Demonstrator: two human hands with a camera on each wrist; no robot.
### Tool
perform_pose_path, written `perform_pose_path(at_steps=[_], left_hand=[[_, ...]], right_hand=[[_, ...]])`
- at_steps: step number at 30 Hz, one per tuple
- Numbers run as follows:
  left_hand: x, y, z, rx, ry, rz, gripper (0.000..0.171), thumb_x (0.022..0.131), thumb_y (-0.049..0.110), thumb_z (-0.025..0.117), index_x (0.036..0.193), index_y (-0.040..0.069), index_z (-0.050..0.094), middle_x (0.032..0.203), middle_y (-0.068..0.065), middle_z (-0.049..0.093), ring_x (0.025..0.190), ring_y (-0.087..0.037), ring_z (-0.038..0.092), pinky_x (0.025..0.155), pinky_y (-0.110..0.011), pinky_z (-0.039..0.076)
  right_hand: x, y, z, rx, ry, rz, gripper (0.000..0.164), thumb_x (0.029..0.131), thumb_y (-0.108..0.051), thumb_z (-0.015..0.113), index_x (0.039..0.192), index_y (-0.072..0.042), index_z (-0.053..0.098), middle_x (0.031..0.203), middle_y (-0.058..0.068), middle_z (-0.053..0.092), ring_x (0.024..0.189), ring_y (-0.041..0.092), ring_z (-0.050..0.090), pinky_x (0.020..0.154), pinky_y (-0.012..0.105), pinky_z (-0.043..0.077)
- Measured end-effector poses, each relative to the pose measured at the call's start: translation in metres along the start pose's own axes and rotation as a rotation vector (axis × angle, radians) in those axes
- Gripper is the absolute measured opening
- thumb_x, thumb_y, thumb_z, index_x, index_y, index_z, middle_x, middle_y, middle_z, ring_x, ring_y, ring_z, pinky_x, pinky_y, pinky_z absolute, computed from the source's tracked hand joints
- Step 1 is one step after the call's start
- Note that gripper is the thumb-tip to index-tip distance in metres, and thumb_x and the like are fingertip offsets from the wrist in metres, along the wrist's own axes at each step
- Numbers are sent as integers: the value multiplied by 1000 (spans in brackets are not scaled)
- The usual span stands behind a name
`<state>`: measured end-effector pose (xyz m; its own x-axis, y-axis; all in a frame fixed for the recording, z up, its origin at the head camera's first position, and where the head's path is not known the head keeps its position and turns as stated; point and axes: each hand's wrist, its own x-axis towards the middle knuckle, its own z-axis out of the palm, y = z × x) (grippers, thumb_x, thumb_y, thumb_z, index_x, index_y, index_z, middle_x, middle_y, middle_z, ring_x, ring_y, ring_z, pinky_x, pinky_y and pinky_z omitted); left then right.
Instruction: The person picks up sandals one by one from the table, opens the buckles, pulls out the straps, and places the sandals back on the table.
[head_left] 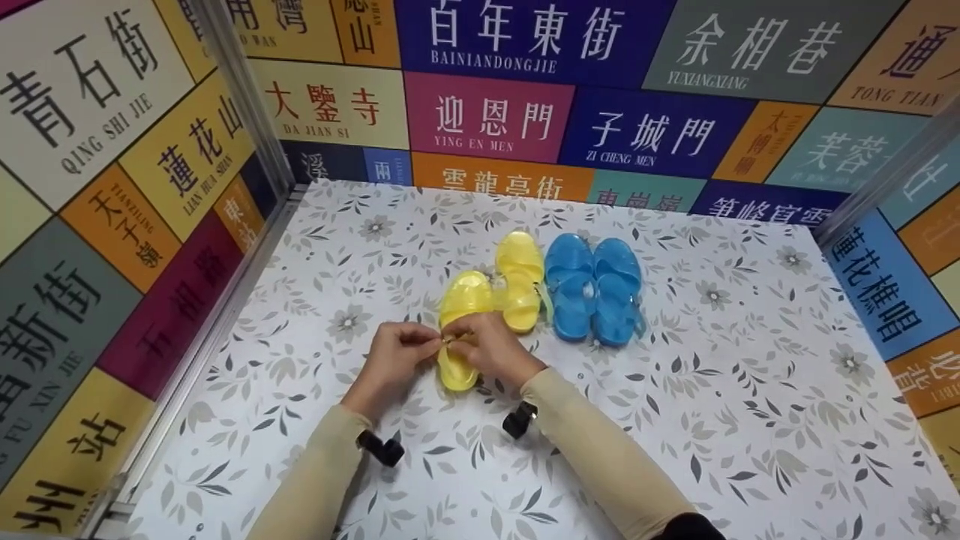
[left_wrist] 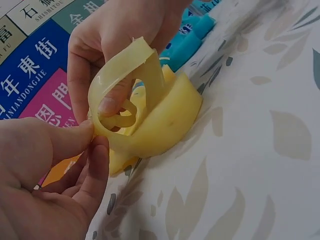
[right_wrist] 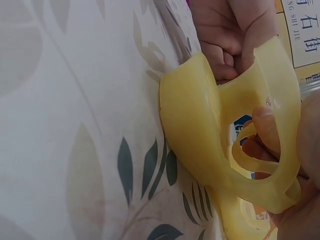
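A yellow jelly sandal [head_left: 466, 291] lies with its toe pointing away from me, between my two hands. My left hand [head_left: 396, 361] pinches the sandal's strap [left_wrist: 116, 75] at its side with thumb and forefinger. My right hand [head_left: 491, 346] reaches across the sandal and pinches the strap near the same spot, beside a small shiny fastening. In the left wrist view the strap forms a loop above the heel [left_wrist: 172, 117]. The right wrist view shows the heel [right_wrist: 185, 112] close up; fingers partly hide the fastening.
A second yellow sandal [head_left: 519, 251] stands just beyond, to the right. Beside it is a pair of blue sandals, the left one [head_left: 570, 255] and the right one [head_left: 617, 262]. Leaf-patterned white cloth [head_left: 720, 420] covers the table. Printed sign panels [head_left: 487, 112] rise behind it and at both sides.
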<state>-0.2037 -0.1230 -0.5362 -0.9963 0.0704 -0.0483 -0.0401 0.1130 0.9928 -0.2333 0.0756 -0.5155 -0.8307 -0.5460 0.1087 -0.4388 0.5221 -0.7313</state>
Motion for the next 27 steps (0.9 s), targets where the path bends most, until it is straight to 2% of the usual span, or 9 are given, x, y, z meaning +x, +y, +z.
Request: perform_pose_path(at_steps=[9, 15, 19, 24, 27], left_hand=[[2, 7, 3, 66, 68, -7, 7, 86, 0, 83, 90, 6, 83, 86, -8, 78, 79, -19, 71, 70, -26, 60], [2, 9, 3, 105, 84, 19, 9, 84, -4, 84, 87, 5, 83, 83, -8, 78, 75, -18, 71, 67, -24, 58], [4, 9, 3, 106, 93, 15, 11, 82, -5, 85, 87, 4, 83, 83, -9, 78, 74, -17, 71, 66, -24, 59], [6, 12, 4, 65, 109, 22, 14, 79, -9, 86, 90, -2, 81, 83, -14, 78, 72, -15, 74, 63, -22, 60], [6, 14, 3, 53, 96, 24, 15, 79, -9, 86, 92, -4, 80, 83, -15, 78, 71, -15, 73, 62, -22, 59]], right_hand=[[1, -1, -1, 0, 6, -7, 26, 92, 0, 73, 115, -9, 80, 111, 4, 80, 106, 17, 73, 93, 30, 58], [0, -3, 0, -10, 3, -5, 26, 91, -1, 73, 114, -9, 80, 111, 4, 80, 105, 16, 73, 91, 28, 59], [1, -4, 0, -8, 7, -15, 27, 90, 0, 72, 114, -9, 80, 111, 5, 80, 104, 18, 73, 90, 27, 59], [2, -3, 0, -37, 33, -54, 27, 87, 4, 71, 111, -5, 81, 107, 9, 80, 100, 22, 75, 88, 30, 61], [2, -2, 0, -60, 46, -76, 25, 86, 5, 71, 108, -3, 81, 104, 10, 80, 97, 23, 76, 85, 31, 61]])
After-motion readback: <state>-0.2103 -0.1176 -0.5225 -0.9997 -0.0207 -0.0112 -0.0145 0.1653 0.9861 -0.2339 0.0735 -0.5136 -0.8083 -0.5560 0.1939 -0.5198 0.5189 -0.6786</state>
